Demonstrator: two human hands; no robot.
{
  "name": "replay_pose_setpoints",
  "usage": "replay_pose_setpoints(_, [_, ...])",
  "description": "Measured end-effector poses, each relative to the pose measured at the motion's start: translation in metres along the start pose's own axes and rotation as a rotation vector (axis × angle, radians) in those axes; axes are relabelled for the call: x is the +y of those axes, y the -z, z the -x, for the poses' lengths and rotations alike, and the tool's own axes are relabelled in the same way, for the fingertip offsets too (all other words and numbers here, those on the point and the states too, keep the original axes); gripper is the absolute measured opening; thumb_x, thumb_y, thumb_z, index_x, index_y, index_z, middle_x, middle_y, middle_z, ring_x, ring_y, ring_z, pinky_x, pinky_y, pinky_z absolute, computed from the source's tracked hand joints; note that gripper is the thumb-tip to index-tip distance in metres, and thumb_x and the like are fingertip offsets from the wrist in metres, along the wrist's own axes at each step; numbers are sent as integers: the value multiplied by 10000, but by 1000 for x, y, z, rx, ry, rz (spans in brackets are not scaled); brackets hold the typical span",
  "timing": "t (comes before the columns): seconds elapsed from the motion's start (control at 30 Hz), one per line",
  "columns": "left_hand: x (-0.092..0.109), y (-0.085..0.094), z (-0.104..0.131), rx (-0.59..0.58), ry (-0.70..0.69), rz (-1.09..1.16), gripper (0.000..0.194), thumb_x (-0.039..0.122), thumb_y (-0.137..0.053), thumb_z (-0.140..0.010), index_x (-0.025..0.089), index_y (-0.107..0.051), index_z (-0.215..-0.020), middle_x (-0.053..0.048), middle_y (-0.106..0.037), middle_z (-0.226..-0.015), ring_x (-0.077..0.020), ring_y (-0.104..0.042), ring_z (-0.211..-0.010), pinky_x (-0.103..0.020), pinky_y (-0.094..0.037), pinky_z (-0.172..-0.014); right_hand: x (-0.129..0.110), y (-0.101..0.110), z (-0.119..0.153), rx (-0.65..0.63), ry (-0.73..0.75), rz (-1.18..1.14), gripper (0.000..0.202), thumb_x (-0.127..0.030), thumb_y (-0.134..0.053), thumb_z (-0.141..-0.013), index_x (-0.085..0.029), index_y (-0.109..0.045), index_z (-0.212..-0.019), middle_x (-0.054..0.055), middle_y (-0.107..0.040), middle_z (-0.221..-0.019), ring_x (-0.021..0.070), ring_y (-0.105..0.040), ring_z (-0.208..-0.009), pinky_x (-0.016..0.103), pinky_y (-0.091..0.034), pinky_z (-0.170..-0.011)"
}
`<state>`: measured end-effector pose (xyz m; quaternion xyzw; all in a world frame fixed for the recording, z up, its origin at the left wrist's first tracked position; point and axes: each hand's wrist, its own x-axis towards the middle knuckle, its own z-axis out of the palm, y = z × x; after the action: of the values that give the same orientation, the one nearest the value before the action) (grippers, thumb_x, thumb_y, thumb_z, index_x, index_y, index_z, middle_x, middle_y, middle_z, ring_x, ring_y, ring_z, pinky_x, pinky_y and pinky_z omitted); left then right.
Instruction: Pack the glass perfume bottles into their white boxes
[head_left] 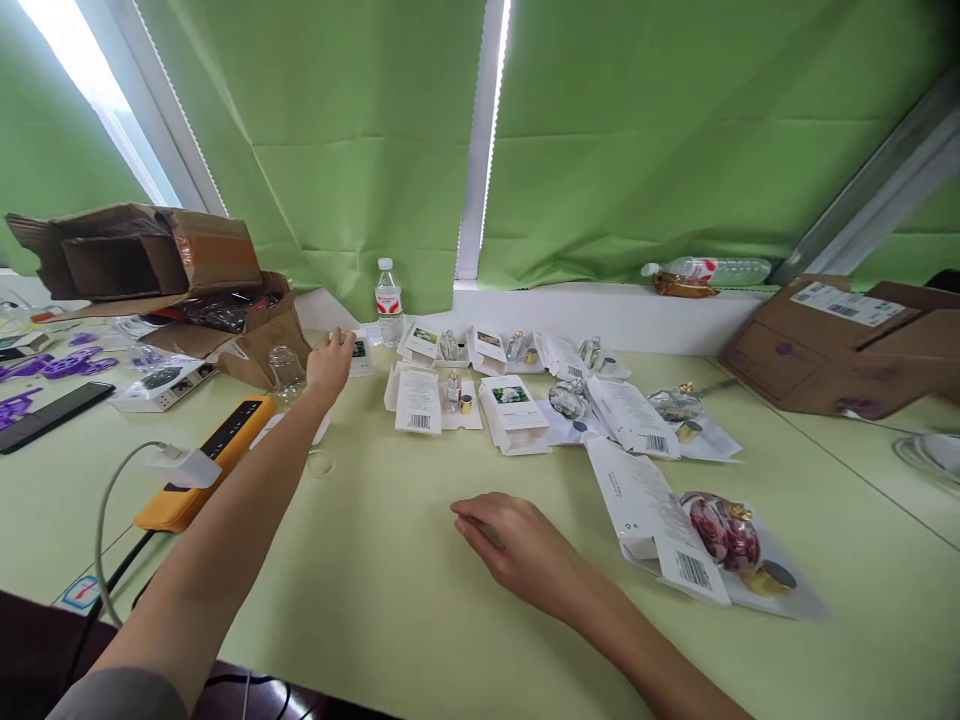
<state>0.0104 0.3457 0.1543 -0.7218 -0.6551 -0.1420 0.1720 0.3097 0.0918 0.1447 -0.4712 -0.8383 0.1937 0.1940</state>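
My left hand (331, 362) reaches to the back left of the green table and rests at a small white box with a dark picture (359, 357); its fingers are bent down, and their tips are hidden. Near the middle, my right hand (510, 545) hovers low with thumb and fingers together and nothing between them. Opened white boxes, such as one with a flower picture (514, 412), lie beyond and to the right of it, several with glass perfume bottles beside them. A pink-red bottle (721, 530) lies nearest on the right, next to a gold cap (769, 578).
A water bottle (388, 304) stands at the back by the sill. An orange power strip (206, 465) with a plugged-in charger lies left, near a black phone (56, 415). Cardboard boxes stand at the left (217, 255) and right (817, 345). Another bottle (720, 270) lies on the sill.
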Motion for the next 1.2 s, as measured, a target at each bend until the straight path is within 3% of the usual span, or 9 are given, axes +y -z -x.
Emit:
replay_pose_setpoints(0.3, [-5, -26, -42, 31, 5, 13, 488, 63, -282, -898, 129, -383, -1371, -258, -385, -1449, -386, -396, -1304, -531, -480, -878, -5, -5, 1, -36, -2, 32, 244, -210, -428, -960, -228, -641, -1078, 42, -693, -939, 210, -640, -880, 318, -440, -749])
replay_pose_setpoints(0.57, [-17, -39, -63, 3, -6, 49, 484, 69, -326, -894, 112, -358, -1375, -234, -308, -1511, -354, -238, -1413, -534, -404, -995, -9, -6, 1, -58, 50, 62, 239, -205, -431, -965, -219, -636, -1087, 50, -692, -943, 215, -638, -886, 338, -450, -766])
replay_pose_setpoints(0.73, [-20, -41, -70, -18, -8, 69, 511, 35, -336, -871, 77, -337, -1380, -237, -291, -1521, -332, -217, -1431, -507, -343, -1060, -10, -8, 1, -72, 76, 104, 233, -197, -427, -964, -214, -629, -1079, 52, -690, -932, 221, -635, -871, 351, -453, -754])
replay_pose_setpoints(1.0, [-8, -32, -62, 33, 24, 167, 746, 32, -545, -725, -25, -258, -1411, -311, -207, -1528, -406, -153, -1442, -544, -229, -1121, -12, -5, 5, -46, 124, 228, 209, -197, -406, -974, -187, -613, -951, 46, -682, -860, 217, -626, -818, 354, -430, -731])
replay_pose_setpoints(1.1, [4, -17, -50, 118, 47, 233, 749, 62, -555, -771, -61, -199, -1419, -348, -132, -1527, -434, -128, -1437, -549, -213, -1129, -11, -3, 7, -13, 149, 263, 213, -221, -404, -980, -184, -612, -952, 44, -683, -846, 209, -626, -799, 344, -423, -730])
replay_pose_setpoints(1.2, [26, 6, -31, 239, 40, 315, 731, 219, -546, -871, -53, -156, -1427, -341, -91, -1527, -435, -110, -1433, -550, -203, -1137, -10, 0, 7, 18, 154, 302, 231, -243, -406, -981, -174, -616, -914, 47, -685, -831, 201, -627, -774, 329, -414, -702])
